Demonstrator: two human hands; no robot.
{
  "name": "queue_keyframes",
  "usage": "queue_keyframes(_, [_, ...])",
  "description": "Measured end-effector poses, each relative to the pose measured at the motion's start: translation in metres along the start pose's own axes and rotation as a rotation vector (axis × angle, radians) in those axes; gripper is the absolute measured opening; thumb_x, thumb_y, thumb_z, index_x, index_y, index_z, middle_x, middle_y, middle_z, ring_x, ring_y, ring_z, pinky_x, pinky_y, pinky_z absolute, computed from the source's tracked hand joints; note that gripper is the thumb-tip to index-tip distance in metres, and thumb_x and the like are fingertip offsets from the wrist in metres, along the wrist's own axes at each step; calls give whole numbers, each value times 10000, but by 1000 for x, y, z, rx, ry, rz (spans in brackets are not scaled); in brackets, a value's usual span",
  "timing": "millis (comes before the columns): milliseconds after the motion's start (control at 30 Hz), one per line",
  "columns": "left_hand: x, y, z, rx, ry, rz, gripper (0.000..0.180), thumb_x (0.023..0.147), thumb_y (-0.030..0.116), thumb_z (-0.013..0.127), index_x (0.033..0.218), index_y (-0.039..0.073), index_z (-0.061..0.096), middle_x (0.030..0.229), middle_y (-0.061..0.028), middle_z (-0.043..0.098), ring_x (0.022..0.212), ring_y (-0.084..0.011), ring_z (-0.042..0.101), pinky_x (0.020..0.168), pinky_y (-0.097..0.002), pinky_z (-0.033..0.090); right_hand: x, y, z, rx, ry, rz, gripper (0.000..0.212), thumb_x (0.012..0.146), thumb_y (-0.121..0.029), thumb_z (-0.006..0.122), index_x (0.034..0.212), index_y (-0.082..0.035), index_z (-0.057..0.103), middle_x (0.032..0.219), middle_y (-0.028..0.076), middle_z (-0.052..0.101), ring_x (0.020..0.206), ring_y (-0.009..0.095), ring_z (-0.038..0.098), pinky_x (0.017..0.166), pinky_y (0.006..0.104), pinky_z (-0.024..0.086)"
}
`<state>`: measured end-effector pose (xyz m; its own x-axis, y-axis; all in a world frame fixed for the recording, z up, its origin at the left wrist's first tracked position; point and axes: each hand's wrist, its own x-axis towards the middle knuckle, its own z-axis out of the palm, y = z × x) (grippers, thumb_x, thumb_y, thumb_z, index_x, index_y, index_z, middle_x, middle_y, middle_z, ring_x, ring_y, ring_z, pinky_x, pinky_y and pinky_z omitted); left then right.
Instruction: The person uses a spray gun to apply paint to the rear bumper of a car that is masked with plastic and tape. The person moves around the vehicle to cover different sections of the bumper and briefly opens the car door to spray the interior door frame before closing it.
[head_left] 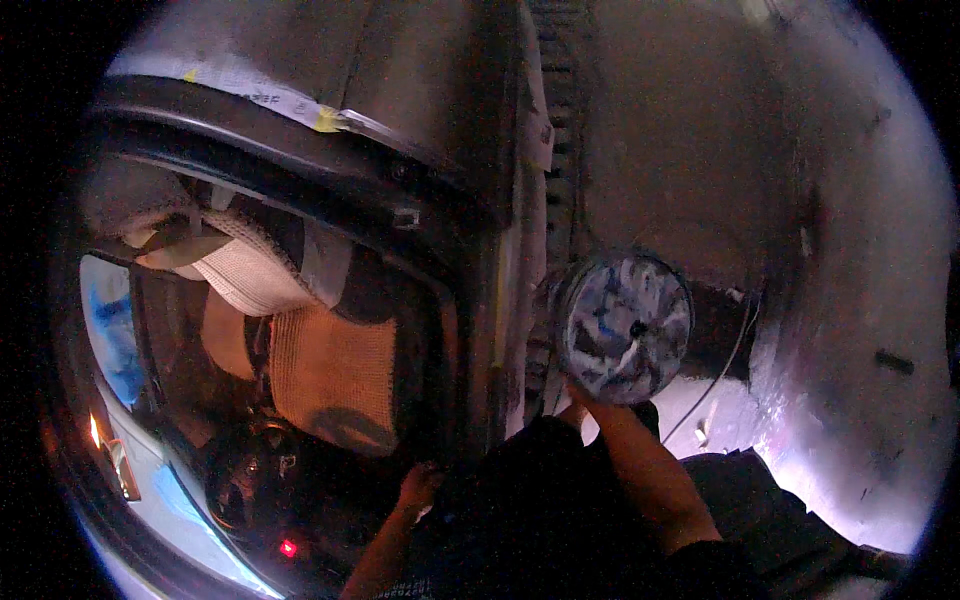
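Observation:
My right hand (582, 402) is at the lower left edge of a round thing (628, 325) with a dark rim and a mottled grey, white and bluish face. Its fingers are too dark to make out, and I cannot tell whether they grip that edge. My left hand (424, 486) is low beside the open side of a dark car (480, 300), close to the front seat area. Dim light hides its fingers, and a small pale spot shows by the wrist.
Inside the car are an orange-lit seat (335, 375) with a woven cover, a steering wheel (255, 470) and a small red light (288, 548). A thin cable (722, 375) runs over the floor at right, near a bright patch. A dark grating strip (560, 120) runs along the car.

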<state>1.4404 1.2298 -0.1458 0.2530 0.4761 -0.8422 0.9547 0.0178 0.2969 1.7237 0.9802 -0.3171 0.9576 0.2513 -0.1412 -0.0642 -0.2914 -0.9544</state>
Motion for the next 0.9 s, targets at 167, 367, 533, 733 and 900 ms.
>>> queue_keyframes(167, [13,-18,10,68,50,122,287,813,181,572,1044,13,549,949,-117,595,858,-229,552,768,-338,428,4,21,10,35,0,38,282,827,-210,582,1056,-62,512,936,39,519,893,143,478,856,315,392])
queue_keyframes(367, [-17,30,16,256,2,2,145,830,103,530,949,21,532,809,-30,523,750,-141,470,678,-322,407,9,45,23,77,7,57,295,823,-197,579,1073,-59,502,984,48,512,927,148,471,859,318,399])
queue_keyframes(533, [-2,-26,8,35,-120,-82,184,838,97,515,1009,31,527,882,-58,561,816,-161,504,715,-326,416,19,66,36,111,-1,85,307,821,-187,576,1086,-57,494,1023,55,507,955,152,466,861,320,404])
queue_keyframes(733, [-3,-29,15,268,-45,10,254,851,142,521,1070,15,524,1008,-123,574,885,-220,541,775,-336,428,26,98,58,142,22,64,322,817,-175,573,1103,-54,484,1070,64,500,989,157,459,864,322,410])
queue_keyframes(900, [-6,-51,8,135,-52,42,242,869,192,511,1039,20,538,965,-134,578,889,-233,553,774,-353,444,36,126,73,323,61,128,336,815,-164,570,1116,-52,475,1110,72,495,1017,161,453,866,324,415])
